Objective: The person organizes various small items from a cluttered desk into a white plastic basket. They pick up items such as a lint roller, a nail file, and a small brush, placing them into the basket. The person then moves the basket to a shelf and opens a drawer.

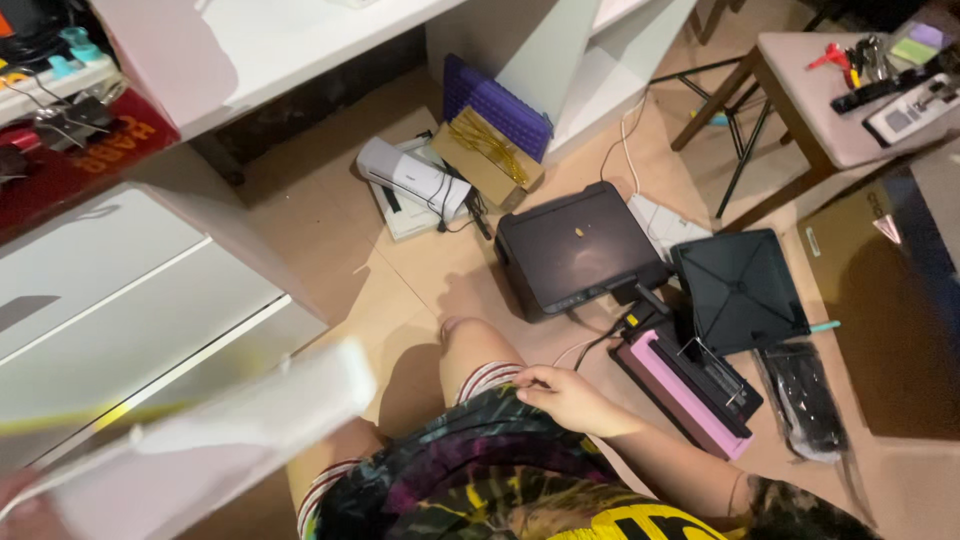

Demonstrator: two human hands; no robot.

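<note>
At the far left, the left hand (22, 500) is only a blurred edge at the frame's bottom corner; it seems to hold a pale, flat white box (225, 430), smeared by motion, though its grip cannot be made out. Behind the box stands a white drawer unit (120, 300). In the middle, the right hand (572, 398) rests on the person's patterned shorts (470, 470), fingers loosely curled and holding nothing. On the floor (330, 230) beyond lies a black printer (575, 245), then a pink-and-black case (690, 390) just beside the hand, and a black square panel (740, 290) further right.
</note>
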